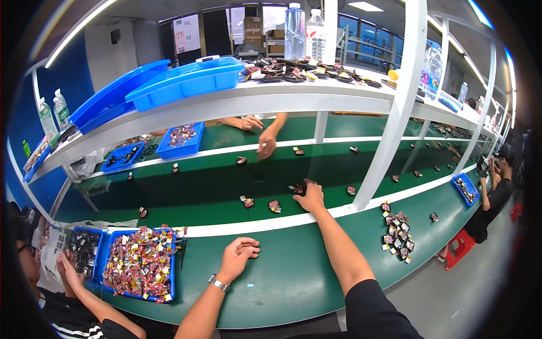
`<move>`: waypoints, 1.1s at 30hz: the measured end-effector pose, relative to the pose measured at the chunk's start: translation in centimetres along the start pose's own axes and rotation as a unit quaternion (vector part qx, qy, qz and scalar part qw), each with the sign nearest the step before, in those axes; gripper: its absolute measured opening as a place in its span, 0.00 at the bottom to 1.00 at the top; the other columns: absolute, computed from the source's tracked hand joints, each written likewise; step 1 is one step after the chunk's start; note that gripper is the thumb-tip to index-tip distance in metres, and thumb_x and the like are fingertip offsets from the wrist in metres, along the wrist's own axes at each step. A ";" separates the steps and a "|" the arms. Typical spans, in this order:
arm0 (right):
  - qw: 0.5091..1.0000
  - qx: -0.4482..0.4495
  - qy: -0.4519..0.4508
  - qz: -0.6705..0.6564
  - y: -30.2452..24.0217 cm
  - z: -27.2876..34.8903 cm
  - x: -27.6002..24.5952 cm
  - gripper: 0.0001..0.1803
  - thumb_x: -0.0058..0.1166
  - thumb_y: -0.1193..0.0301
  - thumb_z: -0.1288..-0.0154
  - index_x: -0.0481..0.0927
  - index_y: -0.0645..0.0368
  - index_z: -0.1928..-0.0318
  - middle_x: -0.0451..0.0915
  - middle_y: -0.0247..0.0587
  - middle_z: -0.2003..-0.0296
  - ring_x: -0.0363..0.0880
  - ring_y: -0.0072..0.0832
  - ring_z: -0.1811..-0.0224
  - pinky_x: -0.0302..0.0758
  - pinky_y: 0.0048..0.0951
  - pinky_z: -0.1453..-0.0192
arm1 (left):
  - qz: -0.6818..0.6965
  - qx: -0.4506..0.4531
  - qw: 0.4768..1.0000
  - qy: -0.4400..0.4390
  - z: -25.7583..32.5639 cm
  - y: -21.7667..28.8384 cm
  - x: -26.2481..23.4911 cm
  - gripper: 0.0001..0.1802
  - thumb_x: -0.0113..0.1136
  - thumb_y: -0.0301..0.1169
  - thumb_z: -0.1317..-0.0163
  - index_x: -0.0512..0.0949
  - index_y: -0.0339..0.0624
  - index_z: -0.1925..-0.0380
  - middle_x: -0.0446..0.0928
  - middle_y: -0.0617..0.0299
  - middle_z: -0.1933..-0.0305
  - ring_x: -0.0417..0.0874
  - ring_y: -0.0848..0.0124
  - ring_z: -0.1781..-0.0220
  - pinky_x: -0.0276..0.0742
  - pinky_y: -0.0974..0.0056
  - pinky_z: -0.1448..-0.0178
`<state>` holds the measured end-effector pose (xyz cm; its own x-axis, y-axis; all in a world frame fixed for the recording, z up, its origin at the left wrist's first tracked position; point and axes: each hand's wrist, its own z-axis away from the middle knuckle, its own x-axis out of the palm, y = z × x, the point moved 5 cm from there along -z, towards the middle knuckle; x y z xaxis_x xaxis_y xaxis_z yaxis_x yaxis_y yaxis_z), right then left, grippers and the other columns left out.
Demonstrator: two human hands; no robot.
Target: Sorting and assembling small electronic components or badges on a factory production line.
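Worktop: green, a white rail between it and the dark green belt
Room: grey floor, raised white shelf
Small part: on the belt, at the fingertips of the right grip
Right grip: cannot tell whether closed on it
Left grip: loosely curled above the worktop
Blue bin: heaped with red-and-yellow parts
Second bin: black pieces, just beside

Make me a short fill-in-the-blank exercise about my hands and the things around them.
Your right hand is at a small part on the ____ belt.
The silver watch is on your ____ wrist.
The heaped tray beyond your left hand is ____.
The stool at the right is ____.
Missing words: green; left; blue; red.
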<state>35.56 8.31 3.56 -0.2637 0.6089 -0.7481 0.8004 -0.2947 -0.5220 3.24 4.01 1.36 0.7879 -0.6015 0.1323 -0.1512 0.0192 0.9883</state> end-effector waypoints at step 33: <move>0.881 -0.374 -0.223 -0.186 -13.4 16.5 -4.5 0.07 0.62 0.73 0.44 0.82 0.57 0.63 0.73 0.40 0.45 0.68 0.40 0.38 0.70 0.40 0.37 | 0.110 -0.090 0.988 -0.057 0.6 -0.2 0.1 0.16 0.46 0.27 0.27 0.68 0.36 0.41 0.78 0.55 0.50 0.81 0.68 0.49 0.81 0.61 0.42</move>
<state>17.15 -2.59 7.15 -0.6350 0.1621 -0.7553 0.7003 0.5337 -0.4741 3.03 3.47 1.14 0.6739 -0.6527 0.3461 -0.1947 0.2951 0.9354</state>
